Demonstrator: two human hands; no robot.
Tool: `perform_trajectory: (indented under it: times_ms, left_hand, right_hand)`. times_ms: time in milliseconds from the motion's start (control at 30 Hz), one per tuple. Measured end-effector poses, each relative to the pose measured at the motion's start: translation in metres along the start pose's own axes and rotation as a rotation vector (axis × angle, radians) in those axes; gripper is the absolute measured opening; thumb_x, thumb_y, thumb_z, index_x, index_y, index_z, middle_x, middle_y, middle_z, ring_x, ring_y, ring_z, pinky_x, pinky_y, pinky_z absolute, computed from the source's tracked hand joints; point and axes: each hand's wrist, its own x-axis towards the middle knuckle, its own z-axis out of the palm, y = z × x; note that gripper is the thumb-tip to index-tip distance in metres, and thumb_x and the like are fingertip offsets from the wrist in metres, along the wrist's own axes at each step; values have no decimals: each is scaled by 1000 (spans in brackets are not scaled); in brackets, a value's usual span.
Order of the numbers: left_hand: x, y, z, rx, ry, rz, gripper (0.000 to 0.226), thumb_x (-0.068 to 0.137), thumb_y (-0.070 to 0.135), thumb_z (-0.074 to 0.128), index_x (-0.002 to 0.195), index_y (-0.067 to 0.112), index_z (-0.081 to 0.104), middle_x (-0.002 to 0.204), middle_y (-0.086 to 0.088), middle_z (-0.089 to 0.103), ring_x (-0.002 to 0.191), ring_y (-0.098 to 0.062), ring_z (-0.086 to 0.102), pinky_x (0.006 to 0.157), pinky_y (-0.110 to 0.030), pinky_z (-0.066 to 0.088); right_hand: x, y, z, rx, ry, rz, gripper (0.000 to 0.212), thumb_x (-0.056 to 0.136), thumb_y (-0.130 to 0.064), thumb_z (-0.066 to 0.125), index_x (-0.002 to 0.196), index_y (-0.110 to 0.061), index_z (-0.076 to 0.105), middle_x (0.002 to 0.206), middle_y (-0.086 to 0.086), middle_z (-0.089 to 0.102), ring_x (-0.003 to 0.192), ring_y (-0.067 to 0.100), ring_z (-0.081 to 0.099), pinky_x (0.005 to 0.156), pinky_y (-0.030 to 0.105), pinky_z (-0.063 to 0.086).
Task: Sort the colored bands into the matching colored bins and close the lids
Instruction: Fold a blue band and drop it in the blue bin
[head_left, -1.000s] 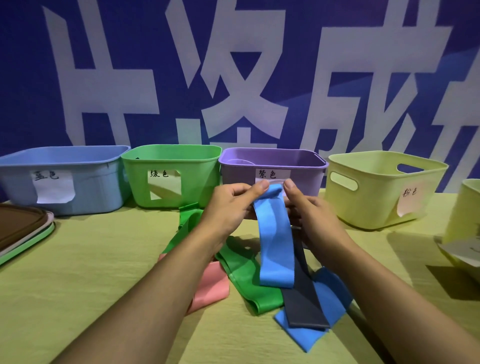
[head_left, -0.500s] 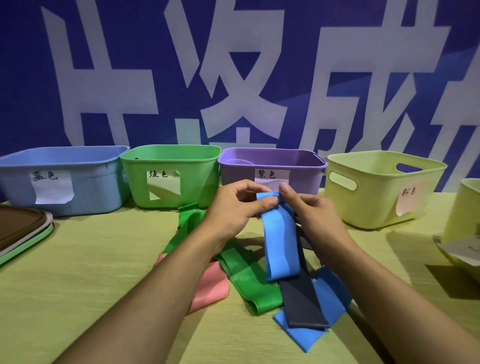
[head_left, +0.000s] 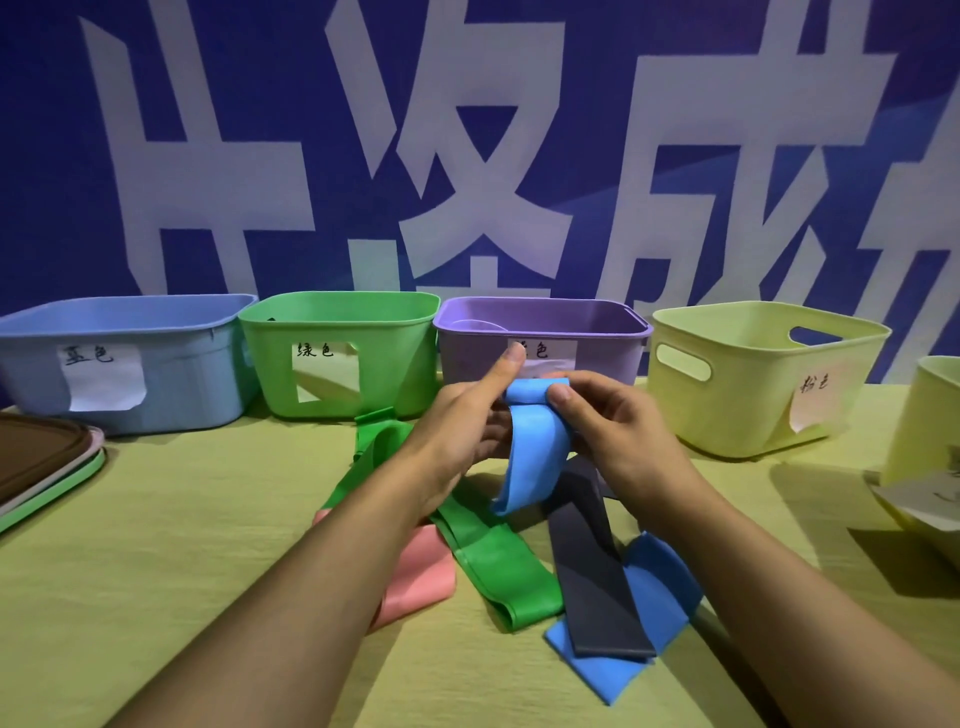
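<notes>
Your left hand (head_left: 457, 441) and right hand (head_left: 618, 431) pinch the blue band (head_left: 535, 447) together; it looks soft and floppy; hold its folded top.

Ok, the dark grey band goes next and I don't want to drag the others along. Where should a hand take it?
Take the dark grey band at its near end, coming from above, pinching thumb and fingers across its narrow width. That end lies flat and exposed on top of the second blue band, while its far end is hidden under the right hand. Lifting straight up should probably leave the blue one behind.
</notes>
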Motion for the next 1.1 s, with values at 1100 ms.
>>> perform_trajectory:
  times_ms: [1100]
  left_hand:
    - [-2, -4, 5, 133, 41, 152, 42, 98, 33, 66, 100, -8, 74, 84, -14, 74, 76, -20, 69, 68, -29, 58]
  right_hand:
    - [-7, -13, 5, -152, 128, 203, 64, 83, -70, 58, 83, -8, 76, 56, 1, 60, 54, 14, 58, 55, 28, 48]
